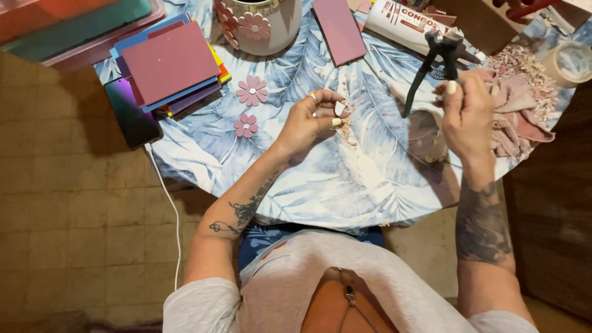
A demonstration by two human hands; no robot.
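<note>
Blue-and-white leaf-print tablecloth spread over a round table, seen from above. At centre, left hand hovering just over the cloth, fingers curled together, thumb and forefinger pinched on a small pale tile chip; ring on one finger. At 3 o'clock from it, right hand raised and clenched around one handle of black tile nippers, jaws up toward 12 o'clock, the other handle hanging free down toward 7 o'clock. Between the two hands, a scatter of pale tile crumbs on the cloth. Behind the right hand, toward 3 o'clock, a crumpled pink rag strewn with more pinkish shards; a roll of tape at the table's edge beyond.

At 10 o'clock from the left hand, two pink tile flowers flat on the cloth, the lower one just beside the wrist line. At 12 o'clock, a white pot faced with matching flowers, and a loose mauve tile just beside it. At far 10 o'clock, a stack of coloured tiles topped in mauve, touching a dark phone with a white cable trailing off the table toward 6 o'clock. Tattooed forearms, grey T-shirt at bottom of frame.
</note>
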